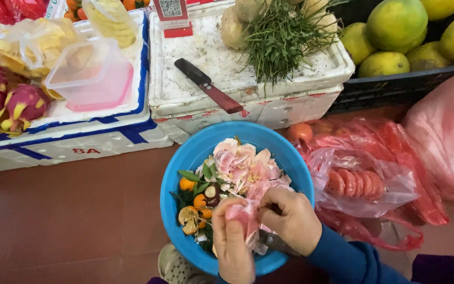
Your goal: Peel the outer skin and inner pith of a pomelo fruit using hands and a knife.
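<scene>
A blue plastic basin [195, 150] stands on the brown floor and holds pink pomelo peel scraps, green leaves and small orange fruit pieces. Over its near side my left hand [232, 242] holds a pink piece of pomelo [241, 213]. My right hand [289, 218], in a blue sleeve, pinches the same piece from the right, fingers on its skin. A dark handle-like object [275, 243] shows under my right hand; I cannot tell what it is.
A knife with a red-brown handle [208, 85] lies on a white foam box [185, 100], beside herbs [282, 37]. Left, another foam box carries dragon fruit [19, 105] and a plastic tub [90, 73]. Green pomelos [395, 23] sit in a black crate. Red and clear bags [363, 184] lie right.
</scene>
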